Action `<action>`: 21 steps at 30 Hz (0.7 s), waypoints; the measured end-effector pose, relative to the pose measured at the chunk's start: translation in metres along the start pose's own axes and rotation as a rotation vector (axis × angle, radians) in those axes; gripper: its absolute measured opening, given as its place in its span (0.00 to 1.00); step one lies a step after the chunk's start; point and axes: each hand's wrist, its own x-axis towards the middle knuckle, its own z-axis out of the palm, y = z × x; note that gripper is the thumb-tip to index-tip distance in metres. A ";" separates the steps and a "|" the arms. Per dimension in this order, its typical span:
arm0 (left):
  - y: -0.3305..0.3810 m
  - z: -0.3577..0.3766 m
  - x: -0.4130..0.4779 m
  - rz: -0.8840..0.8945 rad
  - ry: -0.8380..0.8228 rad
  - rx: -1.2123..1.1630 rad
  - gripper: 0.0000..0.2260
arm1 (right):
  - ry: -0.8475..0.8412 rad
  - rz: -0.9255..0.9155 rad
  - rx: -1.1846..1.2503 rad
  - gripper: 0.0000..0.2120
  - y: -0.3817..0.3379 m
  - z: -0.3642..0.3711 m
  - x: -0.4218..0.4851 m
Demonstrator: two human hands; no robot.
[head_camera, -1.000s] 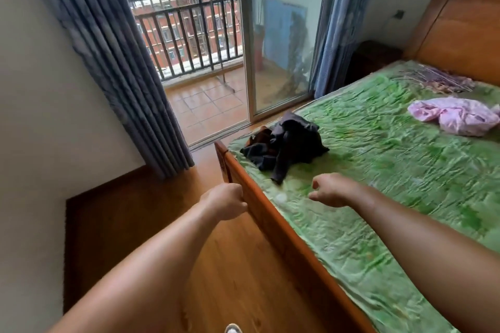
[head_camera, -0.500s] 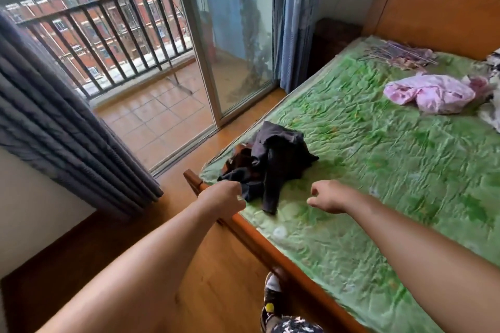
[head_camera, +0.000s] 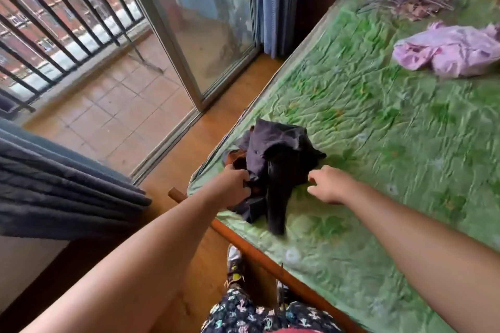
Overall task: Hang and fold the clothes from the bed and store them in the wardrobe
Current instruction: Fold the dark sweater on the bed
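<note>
Dark clothes [head_camera: 273,159], frame centre: our left hand [head_camera: 234,184] grips them, right hand [head_camera: 328,186] loose and empty; tangled pieces may fall.

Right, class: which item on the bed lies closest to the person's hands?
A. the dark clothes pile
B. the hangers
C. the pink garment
A: the dark clothes pile lies right between the left hand and right hand; the pink garment is farther up the bed.

bed sheet [head_camera: 378,143] green, mottled leafy print; bed frame [head_camera: 243,240] reddish-brown wood. clothes pile [head_camera: 273,159] dark navy-black with a rust-orange piece showing; other garment [head_camera: 449,54] lilac-pink. curtain [head_camera: 54,184] slate grey, trousers [head_camera: 251,313] dark with pastel floral print.
</note>
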 end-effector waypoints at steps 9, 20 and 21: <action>-0.039 0.013 0.154 0.123 -0.269 0.062 0.24 | -0.005 0.091 0.033 0.22 -0.033 0.002 0.126; -0.062 0.035 0.234 0.281 -0.063 -0.121 0.18 | -0.085 0.143 0.100 0.21 -0.037 0.031 0.237; -0.062 0.031 0.235 0.243 0.011 -0.191 0.15 | 0.012 0.144 0.109 0.18 -0.038 0.031 0.237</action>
